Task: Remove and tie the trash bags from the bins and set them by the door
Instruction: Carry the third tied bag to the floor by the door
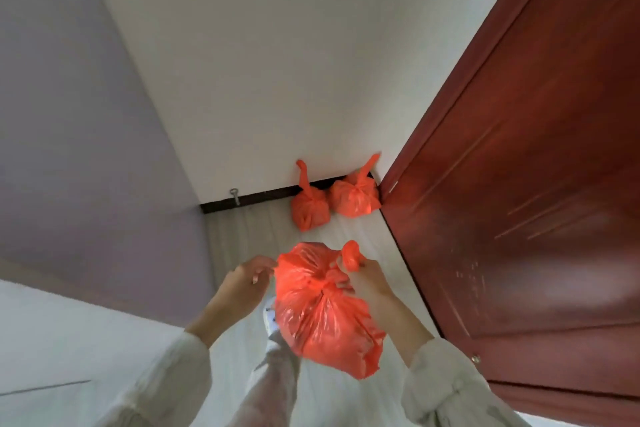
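Orange plastic fills the space between both hands: a full trash bag (pixel 325 309) hangs in the air above the pale floor (pixel 242 229), its gathered neck bunched at the top, close beside the dark red door (pixel 519 184).

The right hand (pixel 363 283) sits at the bag's upper right, fingers curled around the knotted neck, with a twisted tail of plastic sticking up above its knuckles. The left hand (pixel 242 284) is at the bag's upper left edge; its fingers bend inward and its fingertips pinch a thin strip of the orange film, drawing it sideways away from the knot. Both wrists angle up and in from light-coloured sleeves (pixel 446 385), the forearms converging on the bag from either side.

Farther off, two more orange bags lie on the floor against the white wall (pixel 277 63) and its dark baseboard (pixel 263 196). The left bag (pixel 310 212) has one long tied tail standing up; the right bag (pixel 355 198) touches it and rests in the corner just beside the door's edge. A small metal doorstop (pixel 235 196) stands out from the baseboard to their left, well apart from them.
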A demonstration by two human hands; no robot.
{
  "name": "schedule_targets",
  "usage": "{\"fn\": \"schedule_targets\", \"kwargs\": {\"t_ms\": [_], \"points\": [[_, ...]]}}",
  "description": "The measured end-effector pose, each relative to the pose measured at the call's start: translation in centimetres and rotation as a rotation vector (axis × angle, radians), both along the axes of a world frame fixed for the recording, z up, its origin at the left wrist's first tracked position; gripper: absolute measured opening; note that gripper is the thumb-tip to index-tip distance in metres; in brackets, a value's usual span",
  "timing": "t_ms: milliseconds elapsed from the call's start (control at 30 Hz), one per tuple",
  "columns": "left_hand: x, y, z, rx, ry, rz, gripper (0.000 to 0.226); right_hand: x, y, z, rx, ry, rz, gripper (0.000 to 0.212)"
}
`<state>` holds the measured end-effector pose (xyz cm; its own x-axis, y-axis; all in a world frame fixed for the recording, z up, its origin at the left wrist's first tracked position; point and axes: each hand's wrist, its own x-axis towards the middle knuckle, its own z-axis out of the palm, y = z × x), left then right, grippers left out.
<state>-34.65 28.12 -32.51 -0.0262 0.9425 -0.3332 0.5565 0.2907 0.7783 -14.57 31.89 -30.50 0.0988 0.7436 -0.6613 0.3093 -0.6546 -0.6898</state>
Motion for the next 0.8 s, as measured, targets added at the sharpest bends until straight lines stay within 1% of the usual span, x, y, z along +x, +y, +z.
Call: {"fn": "schedule_targets", "kwargs": {"t_ms": [100, 167, 233, 300, 367, 433, 500, 600, 633, 700, 733, 800], "points": [[-0.1, 6.3, -2.5, -0.056, -0.085, 0.068, 0.023, -1.2, 6.5, -2.9, -0.054, 0.043, -0.012, 0.021], [-0.8, 10.7, -4.9, -0.075, -0.138, 0.121, 0.026, -2.3, 10.9, -5.5, -0.13, 0.072, -0.019, 0.027], [-1.5, 14.7, -6.5, -0.089, -0.175, 0.181, 0.024, -4.0, 15.2, -8.0, -0.213, 0.08, 0.007, 0.028], [-2.3, 18.4, -7.7, -0.118, -0.191, 0.233, 0.02, -5.7, 19.1, -11.0, -0.284, 0.082, 0.064, 0.029], [-3.5, 21.7, -9.4, -0.159, -0.199, 0.289, 0.016, -7.2, 22.4, -13.7, -0.35, 0.096, 0.062, 0.03], [-5.0, 24.5, -11.7, -0.215, -0.176, 0.314, 0.019, -8.6, 25.0, -16.3, -0.398, 0.098, 0.036, 0.028], [-6.5, 26.7, -14.7, -0.263, -0.12, 0.317, 0.022, -10.0, 27.4, -19.0, -0.423, 0.11, 0.009, 0.02], [-8.3, 29.3, -19.9, -0.31, -0.041, 0.29, 0.021, -12.2, 31.3, -24.3, -0.483, 0.228, -0.102, 0.032], [-8.8, 30.0, -21.8, -0.312, -0.016, 0.286, 0.024, -12.9, 32.7, -26.5, -0.496, 0.276, -0.135, 0.029], [-9.5, 31.3, -25.5, -0.307, 0.01, 0.312, 0.03, -14.2, 35.3, -30.8, -0.53, 0.355, -0.191, 0.014], [-9.8, 31.8, -27.4, -0.302, 0.008, 0.332, 0.027, -14.8, 36.3, -32.8, -0.547, 0.388, -0.225, 0.009], [-10.0, 32.5, -31.2, -0.291, 0.018, 0.347, 0.023, -15.8, 38.1, -37.4, -0.574, 0.436, -0.286, 0.01]]}}
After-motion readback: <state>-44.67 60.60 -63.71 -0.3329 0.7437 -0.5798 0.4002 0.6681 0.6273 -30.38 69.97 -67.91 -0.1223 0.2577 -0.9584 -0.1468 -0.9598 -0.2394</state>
